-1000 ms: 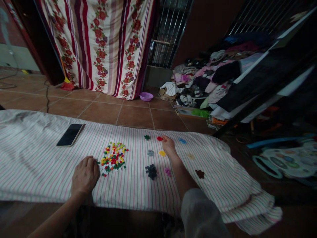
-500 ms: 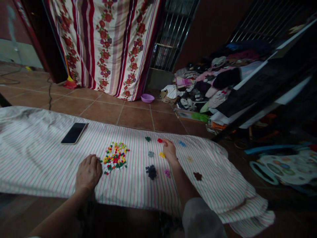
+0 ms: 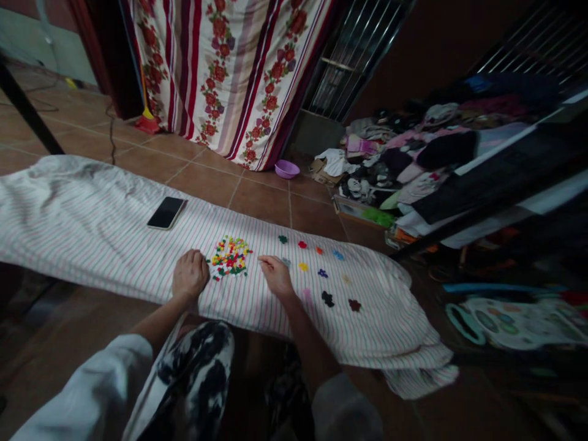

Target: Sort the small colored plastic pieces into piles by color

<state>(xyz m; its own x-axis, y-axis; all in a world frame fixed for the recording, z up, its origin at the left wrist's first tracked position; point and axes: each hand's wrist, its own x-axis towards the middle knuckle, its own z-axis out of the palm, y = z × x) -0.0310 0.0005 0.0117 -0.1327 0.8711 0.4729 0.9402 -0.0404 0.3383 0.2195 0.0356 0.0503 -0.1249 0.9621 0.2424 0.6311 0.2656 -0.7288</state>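
Observation:
My left hand [image 3: 190, 274] rests palm down on the striped cloth, at the left edge of a mixed pile of tiny coloured pieces [image 3: 229, 257]. It shows no object. Just right of that pile, my right hand [image 3: 277, 275] hangs over the cloth, thumb and forefinger pinched together; anything between them is too small to make out. Beyond it lie small groups sorted by colour: dark green [image 3: 282, 239], red [image 3: 302, 244], orange [image 3: 319, 250], light blue [image 3: 338, 254], yellow [image 3: 303, 267], purple-blue [image 3: 322, 273], black [image 3: 327, 299] and brown [image 3: 354, 305]. My right hand partly covers a grey group [image 3: 286, 262].
A phone [image 3: 166, 212] lies on the striped cloth [image 3: 114, 245] to the left. Past the far edge are a purple basin [image 3: 287, 169], a floral curtain [image 3: 225, 73] and a heap of clothes [image 3: 404, 153]. A dark bar [image 3: 441, 229] slants across the right side.
My right hand has moved left from the red group to beside the mixed pile, uncovering the orange and purple-blue groups. My left hand stays beside the pile. The camera view has shifted and tilted.

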